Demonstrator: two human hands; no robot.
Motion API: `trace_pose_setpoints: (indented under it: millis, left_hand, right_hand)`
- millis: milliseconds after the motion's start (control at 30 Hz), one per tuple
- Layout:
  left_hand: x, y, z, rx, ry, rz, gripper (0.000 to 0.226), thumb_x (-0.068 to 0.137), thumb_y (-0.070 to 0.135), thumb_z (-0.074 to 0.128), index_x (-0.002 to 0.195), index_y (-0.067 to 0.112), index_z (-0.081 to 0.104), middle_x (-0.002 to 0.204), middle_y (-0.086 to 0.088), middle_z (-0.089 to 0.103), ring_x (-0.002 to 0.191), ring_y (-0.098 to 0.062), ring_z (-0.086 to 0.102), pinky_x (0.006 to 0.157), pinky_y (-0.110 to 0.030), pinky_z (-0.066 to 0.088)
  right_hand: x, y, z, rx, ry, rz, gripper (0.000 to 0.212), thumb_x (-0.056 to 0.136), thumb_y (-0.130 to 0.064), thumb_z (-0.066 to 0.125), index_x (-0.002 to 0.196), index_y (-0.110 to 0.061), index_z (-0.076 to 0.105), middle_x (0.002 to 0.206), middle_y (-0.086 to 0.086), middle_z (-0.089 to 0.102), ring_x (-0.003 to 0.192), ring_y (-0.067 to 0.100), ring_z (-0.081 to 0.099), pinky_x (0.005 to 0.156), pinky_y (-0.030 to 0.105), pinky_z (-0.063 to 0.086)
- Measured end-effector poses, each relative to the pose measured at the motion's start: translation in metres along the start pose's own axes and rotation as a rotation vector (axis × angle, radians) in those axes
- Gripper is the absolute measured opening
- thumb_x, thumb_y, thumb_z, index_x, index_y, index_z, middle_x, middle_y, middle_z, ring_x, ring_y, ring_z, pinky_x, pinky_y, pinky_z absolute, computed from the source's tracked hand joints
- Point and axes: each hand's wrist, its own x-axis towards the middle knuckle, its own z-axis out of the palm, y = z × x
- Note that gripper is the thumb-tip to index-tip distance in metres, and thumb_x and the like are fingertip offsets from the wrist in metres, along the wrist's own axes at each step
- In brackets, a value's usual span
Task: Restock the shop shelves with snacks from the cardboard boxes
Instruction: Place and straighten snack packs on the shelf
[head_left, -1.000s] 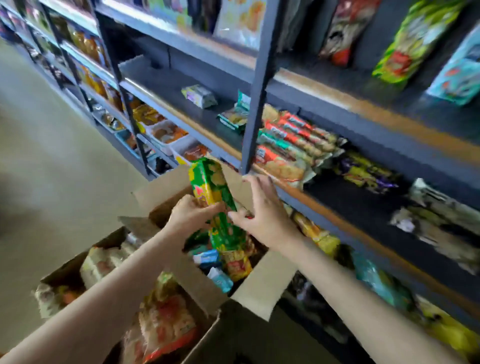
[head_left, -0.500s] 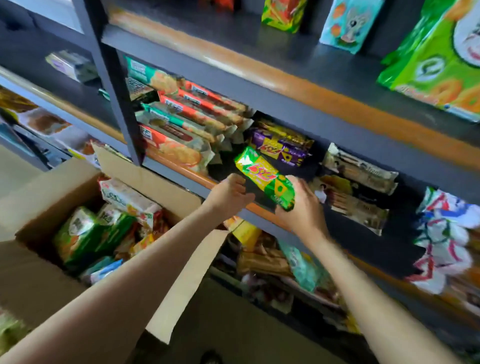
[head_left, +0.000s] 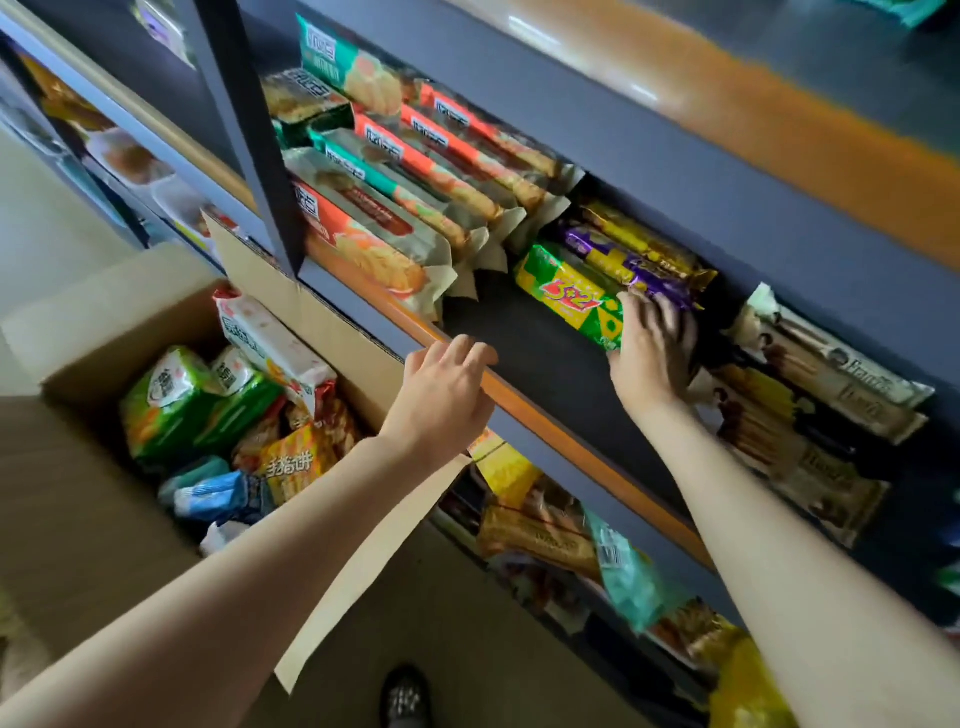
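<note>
A green and yellow snack pack lies on the dark shelf, next to purple and yellow packs. My right hand grips the pack's near end, fingers curled over it. My left hand hovers at the shelf's orange front edge, fingers loosely bent, holding nothing. The open cardboard box stands at lower left, filled with several snack bags, green ones among them.
A row of orange and teal biscuit packs stands left of the bare shelf patch. Brown biscuit packs lie at the right. A dark upright post divides the shelving. The lower shelf holds more snacks. A shoe shows below.
Both hands carried the green pack from the box up to the shelf. Now the left hand has let go and drawn back to the shelf edge; the right hand has set the pack deeper in.
</note>
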Motion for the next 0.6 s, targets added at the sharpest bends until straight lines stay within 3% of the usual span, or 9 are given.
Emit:
trace_pose_setpoints:
  millis: [167,267,400,600]
  left_hand:
    - [-0.025,-0.032,-0.026,-0.013,-0.021,-0.108,0.041,0.091,0.016,0.042,0.132,0.019,0.041,0.132,-0.001,0.044,0.121,-0.021,0.042,0.099,-0.035,0.029]
    - [-0.049,-0.066,-0.055,0.012,0.017,-0.209,0.042,0.09,0.017,0.045,0.131,0.019,0.042,0.129,-0.001,0.045,0.122,-0.021,0.042,0.097,-0.034,0.028]
    - [-0.113,-0.123,-0.084,0.036,0.104,-0.431,0.038,0.088,0.018,0.047,0.126,0.017,0.045,0.122,-0.003,0.048,0.117,-0.024,0.044,0.092,-0.034,0.028]
    - [-0.255,-0.218,-0.119,0.051,0.158,-0.747,0.037,0.086,0.023,0.043,0.121,0.013,0.051,0.116,-0.007,0.053,0.11,-0.027,0.051,0.092,-0.038,0.034]
  right_hand:
    - [-0.027,-0.056,-0.027,0.16,-0.022,-0.021,0.054,0.079,0.003,0.064,0.129,-0.008,0.049,0.143,0.016,0.037,0.129,0.037,0.035,0.104,0.051,0.027]
    - [-0.044,-0.125,-0.048,0.339,0.065,-0.207,0.046,0.078,0.006,0.061,0.121,-0.006,0.055,0.135,0.019,0.042,0.121,0.038,0.042,0.096,0.052,0.039]
    - [-0.079,-0.238,-0.061,0.485,0.099,-0.491,0.045,0.075,0.011,0.055,0.117,-0.006,0.058,0.133,0.021,0.04,0.12,0.035,0.035,0.095,0.054,0.041]
    - [-0.163,-0.382,-0.046,0.511,-0.103,-0.791,0.044,0.065,0.001,0.07,0.107,-0.009,0.06,0.128,0.021,0.047,0.12,0.035,0.039,0.098,0.05,0.043]
